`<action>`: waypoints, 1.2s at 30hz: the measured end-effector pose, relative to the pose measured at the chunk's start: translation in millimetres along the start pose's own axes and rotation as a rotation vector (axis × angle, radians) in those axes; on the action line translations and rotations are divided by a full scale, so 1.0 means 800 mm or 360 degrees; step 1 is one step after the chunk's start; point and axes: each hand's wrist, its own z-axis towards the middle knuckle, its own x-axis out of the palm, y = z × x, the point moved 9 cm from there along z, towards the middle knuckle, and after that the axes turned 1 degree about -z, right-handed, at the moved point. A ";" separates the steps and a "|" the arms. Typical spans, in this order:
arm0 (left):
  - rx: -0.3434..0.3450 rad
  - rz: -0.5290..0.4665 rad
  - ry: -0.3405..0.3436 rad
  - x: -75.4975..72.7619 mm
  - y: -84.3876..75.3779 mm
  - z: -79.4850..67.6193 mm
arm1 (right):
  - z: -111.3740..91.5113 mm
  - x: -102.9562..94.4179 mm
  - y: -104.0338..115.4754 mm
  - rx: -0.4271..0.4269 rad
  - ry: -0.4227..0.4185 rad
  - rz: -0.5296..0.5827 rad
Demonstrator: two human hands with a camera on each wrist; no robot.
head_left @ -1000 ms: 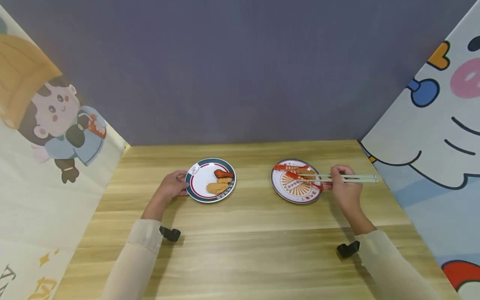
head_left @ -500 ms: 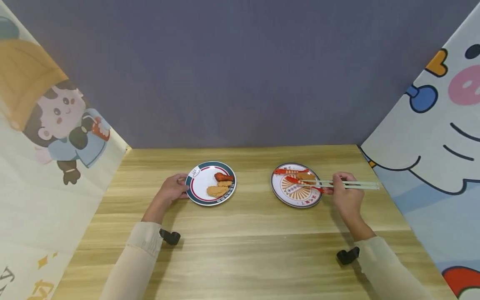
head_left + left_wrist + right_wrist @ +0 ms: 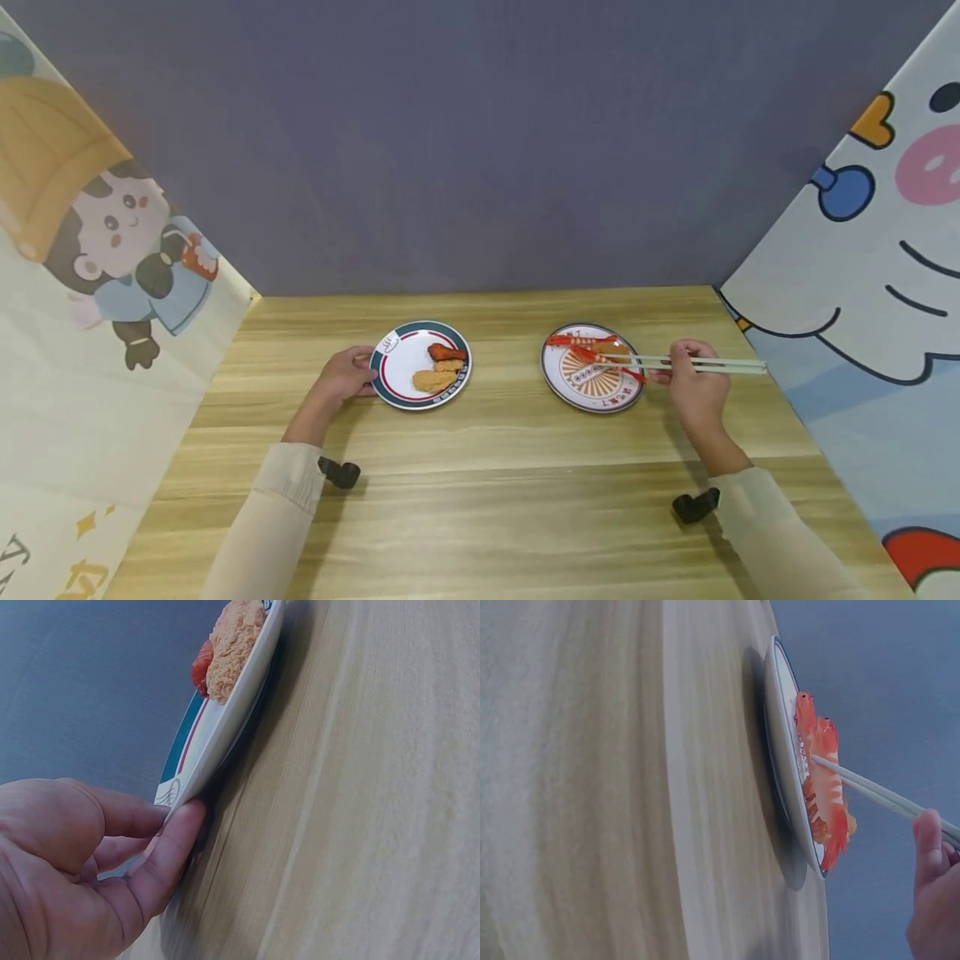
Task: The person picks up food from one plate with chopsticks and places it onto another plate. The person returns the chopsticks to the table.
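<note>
My left hand (image 3: 345, 375) pinches the near-left rim of a green-edged plate (image 3: 397, 371) between thumb and fingers. On that plate lie a reddish drumstick (image 3: 447, 353) and golden fried pieces (image 3: 433, 381). To the right stands a second plate (image 3: 553, 375) with an orange ray pattern. It carries two red shrimp, the rear one (image 3: 567, 340) and the front one (image 3: 827, 787), plus a brown fried piece (image 3: 615, 351). Pale green chopsticks (image 3: 727, 365) are gripped in my right hand (image 3: 697, 392). Their tips meet the front shrimp; whether they clamp it I cannot tell.
Both plates stand on a wood-grain table (image 3: 480, 500), with a gap between them. A grey-blue wall (image 3: 480, 150) rises behind the table, and cartoon-printed panels flank it on the left (image 3: 75, 400) and right (image 3: 862, 308).
The chopsticks and my right hand have shifted slightly to the right. My left hand stays at its plate's rim. The head view has tilted a little.
</note>
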 end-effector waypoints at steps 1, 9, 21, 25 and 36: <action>0.0004 0.0000 0.0002 0.000 0.000 0.000 | 0.001 0.000 0.000 0.0005 0.0001 0.0024; -0.0001 0.0008 -0.0013 -0.004 0.003 -0.001 | -0.007 0.010 0.007 0.0066 0.0006 0.0180; 0.0006 0.0011 -0.0019 -0.001 0.002 0.001 | -0.003 0.024 0.007 0.0009 0.0000 0.0200; 0.0014 0.0018 -0.0023 0.000 0.002 0.001 | -0.008 0.038 0.011 -0.0007 0.0021 0.0198; 0.0036 -0.0006 -0.0004 0.000 0.002 0.005 | -0.017 0.082 0.015 0.0006 0.0083 0.0221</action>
